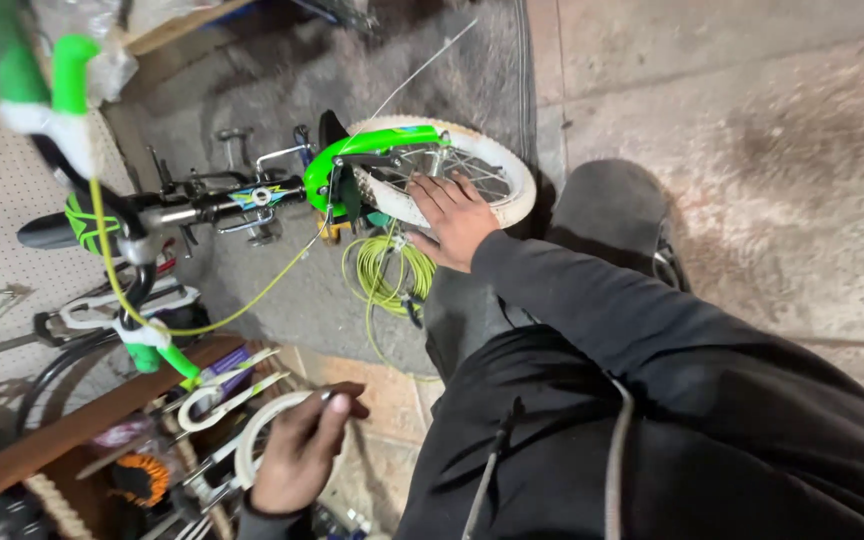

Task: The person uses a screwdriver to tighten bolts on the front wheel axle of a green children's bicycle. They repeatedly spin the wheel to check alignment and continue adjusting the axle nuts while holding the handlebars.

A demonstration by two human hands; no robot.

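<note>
A small bicycle (pixel 242 200) with a black frame and bright green parts lies on its side on the concrete floor (pixel 752 150). Its white-tyred wheel (pixel 512 180) sits at centre frame beneath a green mudguard (pixel 367 145). The handlebar with green grips (pixel 72 75) rises at upper left, blurred by closeness to the camera.

The right hand (pixel 455 215) rests flat on the wheel, palm down over the spokes and the near rim. Its fingers (pixel 430 192) are spread and extended, not closed round anything; they press against the tyre and spokes. The black sleeve (pixel 592 300) runs back from this hand to the lower right.

The left hand (pixel 302 450) is low in the frame, at the edge of a wooden shelf (pixel 72 430). Its fingers (pixel 330 415) are curled and pinch a small dark object at the tips; what that object is cannot be told. Just beside this hand lies a white ring-shaped part (pixel 252 440).

A yellow-green cable (pixel 252 290) runs from the handlebar area to a loose coil (pixel 387 275) lying on the floor directly below the wheel, just beside the right hand. A thin bare wire (pixel 422 65) extends up from the wheel region. Assorted clutter on the shelf is too blurred to identify.
</note>
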